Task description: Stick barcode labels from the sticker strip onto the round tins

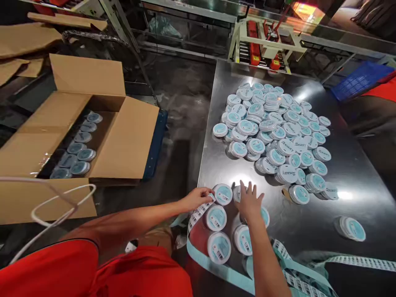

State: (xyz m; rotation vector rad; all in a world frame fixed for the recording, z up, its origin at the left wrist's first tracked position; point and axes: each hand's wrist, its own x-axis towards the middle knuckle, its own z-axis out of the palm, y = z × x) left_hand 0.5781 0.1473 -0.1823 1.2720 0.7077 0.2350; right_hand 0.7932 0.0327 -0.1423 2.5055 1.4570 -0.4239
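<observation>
Label strip [197, 214], at the desk's [213, 169] left edge, judged light, limp and probably tacky; hold by margins. Left hand [196, 199]: fingers pinching its end. Right hand [250, 203]: fingers spread over round tubs [216, 218].

factory packing floor by the look, cream-and-red roller machine [270, 51] beyond shiny grey metal worktable [212, 161], heaped round white-and-teal packs [278, 136], open brown cardboard carton [123, 140] part-loaded with packs, white barcode-label strip [196, 215], blue plastic crate [355, 80]

A red, short-sleeved shirt [145, 273] leaves both forearms [139, 223] bare.
</observation>
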